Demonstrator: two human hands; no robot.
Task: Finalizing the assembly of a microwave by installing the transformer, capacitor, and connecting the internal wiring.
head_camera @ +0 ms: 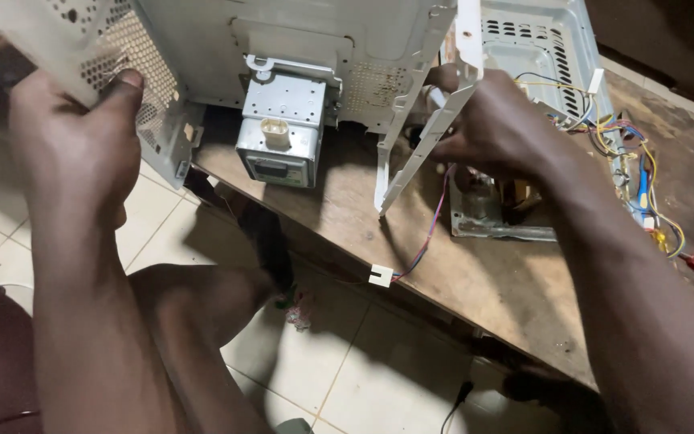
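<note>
On the wooden bench (475, 281), the white microwave chassis (315, 48) stands open, with the grey metal magnetron box (281, 128) mounted at its middle and a pale label low on its face. Your left hand (74, 153) clamps the perforated side panel (114, 56), thumb on top. Your right hand (487, 120) is closed around the white frame strip (423, 141). Coloured wires (636, 161) lie to the right.
</note>
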